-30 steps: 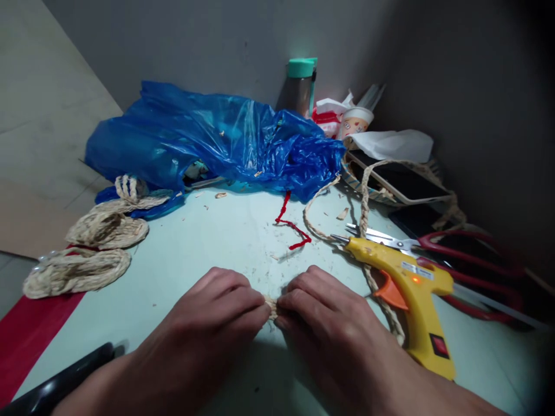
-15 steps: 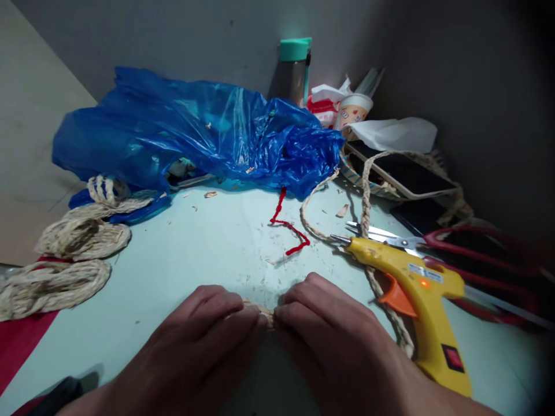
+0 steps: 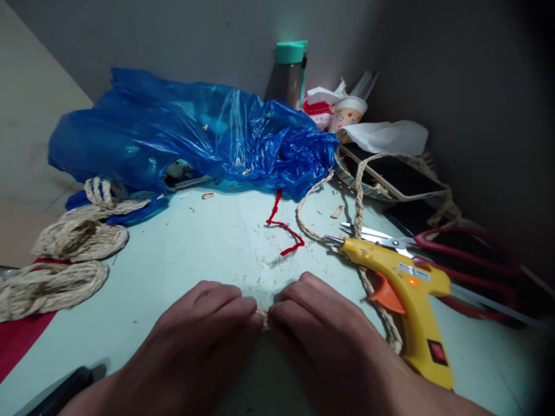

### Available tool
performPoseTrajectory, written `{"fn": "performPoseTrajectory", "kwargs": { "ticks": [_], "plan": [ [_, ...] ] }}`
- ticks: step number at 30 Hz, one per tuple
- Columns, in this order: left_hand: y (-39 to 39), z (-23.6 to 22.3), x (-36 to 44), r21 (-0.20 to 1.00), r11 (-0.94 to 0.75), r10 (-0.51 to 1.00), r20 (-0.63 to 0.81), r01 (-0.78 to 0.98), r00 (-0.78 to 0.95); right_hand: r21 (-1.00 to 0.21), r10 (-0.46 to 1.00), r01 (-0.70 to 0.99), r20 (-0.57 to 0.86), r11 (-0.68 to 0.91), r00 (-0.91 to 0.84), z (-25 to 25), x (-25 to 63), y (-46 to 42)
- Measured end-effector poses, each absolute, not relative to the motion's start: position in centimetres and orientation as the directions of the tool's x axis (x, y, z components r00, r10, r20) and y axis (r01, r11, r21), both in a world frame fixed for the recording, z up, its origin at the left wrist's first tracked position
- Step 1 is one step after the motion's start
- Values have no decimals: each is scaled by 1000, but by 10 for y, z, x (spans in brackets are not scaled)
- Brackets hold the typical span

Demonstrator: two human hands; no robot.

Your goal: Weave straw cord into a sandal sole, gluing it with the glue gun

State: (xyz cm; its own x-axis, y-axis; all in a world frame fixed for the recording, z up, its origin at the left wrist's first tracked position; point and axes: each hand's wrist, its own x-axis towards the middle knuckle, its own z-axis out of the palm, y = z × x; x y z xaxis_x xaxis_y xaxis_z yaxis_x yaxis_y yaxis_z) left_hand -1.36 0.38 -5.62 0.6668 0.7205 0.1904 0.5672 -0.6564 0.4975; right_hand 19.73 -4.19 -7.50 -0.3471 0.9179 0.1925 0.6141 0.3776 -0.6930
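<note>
My left hand point(image 3: 208, 329) and my right hand point(image 3: 321, 329) are close together at the near middle of the table, backs up and fingers curled. Between their fingertips shows a short bit of pale braided straw cord point(image 3: 265, 316); both hands grip it, and the rest of it is hidden beneath them. To the right of my right hand lies a yellow glue gun point(image 3: 403, 277), its small orange light lit and its nozzle pointing left. A crooked red fuzzy wire point(image 3: 284, 226) lies beyond my fingers.
Behind is a crumpled blue plastic bag point(image 3: 195, 127). Coiled straw braids point(image 3: 82, 240) lie at left. Red-handled scissors point(image 3: 405, 242), a long braid point(image 3: 359, 202) and a phone point(image 3: 403, 173) are at right. A bottle point(image 3: 288, 72) and a paper cup point(image 3: 349, 111) stand behind.
My left fingers have shifted slightly along the cord and the gap between the hands is narrower. The view has moved a little; the things on the table lie as before.
</note>
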Motion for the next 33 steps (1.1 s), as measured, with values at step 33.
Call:
{"fn": "performPoseTrajectory", "kwargs": {
  "ticks": [33],
  "plan": [
    [1, -59, 0, 548, -646, 718, 200, 531, 667, -621, 878, 628, 252, 469, -407, -63, 199, -39]
  ]
}}
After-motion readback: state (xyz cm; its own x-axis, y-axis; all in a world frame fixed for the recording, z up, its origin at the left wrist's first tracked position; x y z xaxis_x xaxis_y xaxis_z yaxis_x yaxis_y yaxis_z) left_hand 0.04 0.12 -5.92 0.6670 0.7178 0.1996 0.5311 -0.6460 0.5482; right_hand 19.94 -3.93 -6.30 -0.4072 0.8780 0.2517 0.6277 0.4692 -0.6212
